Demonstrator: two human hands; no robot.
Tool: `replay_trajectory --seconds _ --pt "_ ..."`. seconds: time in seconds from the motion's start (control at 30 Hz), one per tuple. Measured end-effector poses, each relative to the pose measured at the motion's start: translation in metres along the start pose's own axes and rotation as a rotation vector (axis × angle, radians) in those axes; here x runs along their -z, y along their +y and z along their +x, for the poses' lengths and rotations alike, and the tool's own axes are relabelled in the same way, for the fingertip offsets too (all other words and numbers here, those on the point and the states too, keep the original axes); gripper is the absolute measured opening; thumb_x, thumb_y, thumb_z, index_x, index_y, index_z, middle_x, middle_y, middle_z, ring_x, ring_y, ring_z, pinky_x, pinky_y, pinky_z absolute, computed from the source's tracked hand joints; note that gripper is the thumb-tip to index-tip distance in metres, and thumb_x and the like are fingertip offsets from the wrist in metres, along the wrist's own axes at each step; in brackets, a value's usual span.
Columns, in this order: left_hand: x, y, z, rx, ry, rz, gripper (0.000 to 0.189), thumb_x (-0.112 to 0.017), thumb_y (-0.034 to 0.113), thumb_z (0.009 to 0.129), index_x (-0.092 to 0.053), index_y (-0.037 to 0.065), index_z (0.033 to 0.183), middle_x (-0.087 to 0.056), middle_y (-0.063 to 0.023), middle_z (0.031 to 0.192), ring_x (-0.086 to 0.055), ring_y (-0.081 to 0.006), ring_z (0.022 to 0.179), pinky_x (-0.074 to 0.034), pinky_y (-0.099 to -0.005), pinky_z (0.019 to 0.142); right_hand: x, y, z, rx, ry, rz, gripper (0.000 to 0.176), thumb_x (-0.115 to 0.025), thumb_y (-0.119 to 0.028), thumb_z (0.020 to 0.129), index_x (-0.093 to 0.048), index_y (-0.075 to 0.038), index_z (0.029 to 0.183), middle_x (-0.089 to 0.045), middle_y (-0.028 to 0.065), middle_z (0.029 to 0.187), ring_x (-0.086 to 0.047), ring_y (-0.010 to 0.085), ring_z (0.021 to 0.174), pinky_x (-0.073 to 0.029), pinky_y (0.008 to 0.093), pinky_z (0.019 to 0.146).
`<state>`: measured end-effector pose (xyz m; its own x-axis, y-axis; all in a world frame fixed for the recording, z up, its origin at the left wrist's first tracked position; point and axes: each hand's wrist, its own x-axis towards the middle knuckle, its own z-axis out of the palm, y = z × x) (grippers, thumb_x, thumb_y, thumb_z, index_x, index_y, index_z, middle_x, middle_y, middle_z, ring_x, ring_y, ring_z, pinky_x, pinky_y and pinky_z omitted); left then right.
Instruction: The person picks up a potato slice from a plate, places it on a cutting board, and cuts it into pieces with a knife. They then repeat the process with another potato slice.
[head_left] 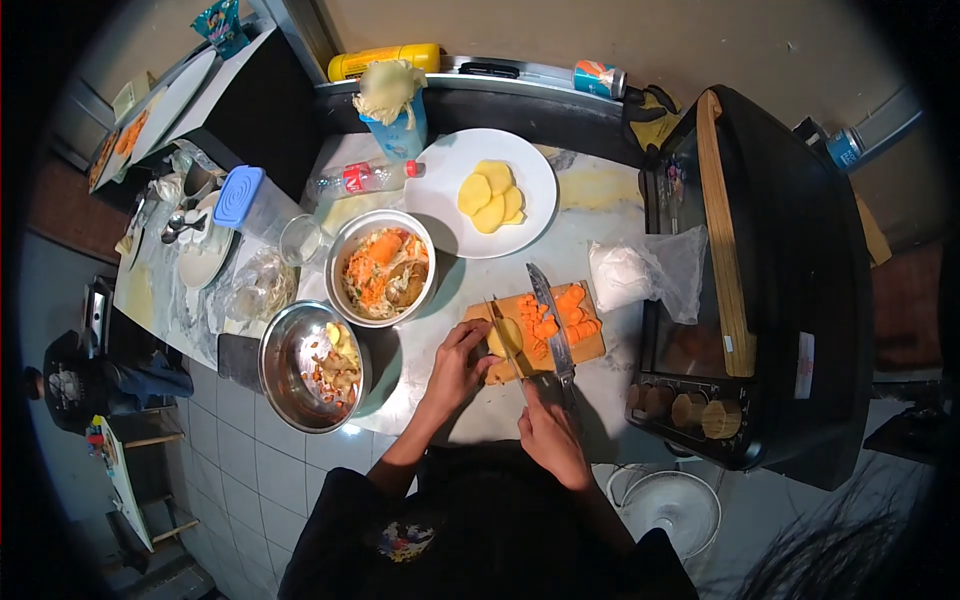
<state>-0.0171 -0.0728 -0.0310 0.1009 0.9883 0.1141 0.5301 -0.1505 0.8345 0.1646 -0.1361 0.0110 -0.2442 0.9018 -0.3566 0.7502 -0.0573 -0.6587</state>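
My left hand (460, 365) presses a piece of peeled potato (497, 342) against the wooden cutting board (590, 347), its fingers curled over the left side. My right hand (553, 440) grips a knife (507, 340), whose thin blade lies across the potato. A second, broader knife (552, 320) rests on the board just to the right, its dark handle pointing toward me. Chopped carrot (575, 312) lies in small orange pieces on both sides of that blade. Behind the board, several potato slices (490, 197) overlap on a large white plate (430, 195).
A white pot (336, 255) of shredded vegetables and a steel bowl (285, 390) of peelings stand left. A bag of white powder (620, 272) sits beside the black oven (790, 300). A plastic bottle (375, 177) lies behind. Another person (100, 380) is at far left.
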Motion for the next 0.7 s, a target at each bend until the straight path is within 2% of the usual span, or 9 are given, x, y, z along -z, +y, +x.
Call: replay_trajectory --seconds 0.13,0.2,0.33,0.4,0.43,0.53,0.6,0.63,0.7 --pt "0.0 -0.001 0.0 -0.002 0.001 -0.001 0.051 -0.079 0.008 0.069 -0.061 0.0 0.116 -0.061 -0.0161 0.113 -0.061 -0.0331 0.104 -0.05 -0.0383 0.089 -0.004 0.005 0.0 0.085 0.059 0.097 0.052 -0.053 -0.006 0.084 -0.04 -0.004 0.134 -0.058 0.0288 0.072 -0.058 0.0475 0.071 -0.045 0.0546 0.064" --pt "-0.001 0.0 -0.001 -0.035 0.027 -0.025 0.043 -0.076 0.002 0.071 -0.062 -0.006 0.11 -0.06 -0.0174 0.112 -0.061 -0.0354 0.102 -0.051 -0.0379 0.086 -0.005 0.004 -0.005 0.069 0.045 0.024 0.058 -0.053 -0.006 0.086 -0.033 -0.006 0.14 -0.058 0.0284 0.072 -0.058 0.0483 0.071 -0.044 0.0544 0.062" --pt "0.003 -0.003 0.001 -0.06 -0.016 0.007 0.037 -0.075 0.002 0.072 -0.064 -0.005 0.106 -0.061 -0.0169 0.112 -0.062 -0.0339 0.1 -0.052 -0.037 0.083 -0.011 0.004 -0.011 0.077 0.016 0.12 0.061 -0.051 -0.004 0.087 -0.029 -0.006 0.144 -0.059 0.0288 0.074 -0.058 0.0476 0.069 -0.046 0.0545 0.066" --pt "0.005 -0.003 0.003 -0.092 -0.048 0.092 0.032 -0.074 0.003 0.074 -0.066 -0.004 0.104 -0.062 -0.0167 0.111 -0.063 -0.0329 0.098 -0.054 -0.0363 0.081 -0.005 -0.003 -0.012 -0.091 -0.133 0.066 0.054 -0.05 -0.009 0.091 -0.03 -0.004 0.142 -0.058 0.0302 0.073 -0.058 0.0492 0.071 -0.045 0.0546 0.065" --pt "0.004 -0.003 0.002 -0.094 -0.055 0.093 0.032 -0.074 0.003 0.074 -0.066 -0.004 0.104 -0.062 -0.0167 0.111 -0.063 -0.0329 0.098 -0.054 -0.0363 0.081 -0.008 -0.003 -0.013 -0.096 -0.13 0.071 0.054 -0.05 -0.009 0.091 -0.03 -0.004 0.142 -0.058 0.0302 0.073 -0.058 0.0492 0.071 -0.045 0.0546 0.065" --pt "0.0 -0.004 0.001 -0.089 -0.041 0.155 0.032 -0.074 0.006 0.075 -0.067 -0.002 0.105 -0.063 -0.0166 0.11 -0.063 -0.0335 0.097 -0.053 -0.0371 0.081 -0.027 0.007 -0.012 -0.142 0.008 0.046 0.043 -0.048 -0.012 0.094 -0.034 0.0 0.133 -0.059 0.0294 0.075 -0.057 0.0503 0.072 -0.042 0.0562 0.063" --pt "-0.004 -0.005 0.0 -0.088 0.037 0.145 0.033 -0.076 0.009 0.074 -0.068 -0.001 0.104 -0.064 -0.0167 0.109 -0.065 -0.0335 0.097 -0.053 -0.0385 0.081 -0.036 0.014 -0.009 -0.032 0.135 0.078 0.023 -0.049 -0.015 0.094 -0.045 0.003 0.109 -0.058 0.0286 0.073 -0.057 0.0499 0.075 -0.042 0.054 0.063" --pt "-0.005 -0.005 0.0 -0.091 0.027 0.145 0.033 -0.076 0.009 0.074 -0.068 -0.001 0.104 -0.064 -0.0167 0.109 -0.065 -0.0335 0.097 -0.053 -0.0385 0.081 -0.036 0.013 -0.009 -0.04 0.139 0.083 0.023 -0.049 -0.015 0.094 -0.045 0.003 0.109 -0.058 0.0286 0.073 -0.057 0.0499 0.075 -0.042 0.054 0.063" --pt "-0.005 -0.004 -0.002 -0.083 0.037 0.152 0.032 -0.074 0.008 0.076 -0.068 0.002 0.107 -0.065 -0.0163 0.108 -0.064 -0.0323 0.096 -0.053 -0.0373 0.083 -0.033 0.011 -0.003 -0.013 0.145 0.314 0.024 -0.05 -0.02 0.096 -0.048 0.004 0.089 -0.057 0.0285 0.072 -0.058 0.0486 0.076 -0.043 0.0519 0.063"
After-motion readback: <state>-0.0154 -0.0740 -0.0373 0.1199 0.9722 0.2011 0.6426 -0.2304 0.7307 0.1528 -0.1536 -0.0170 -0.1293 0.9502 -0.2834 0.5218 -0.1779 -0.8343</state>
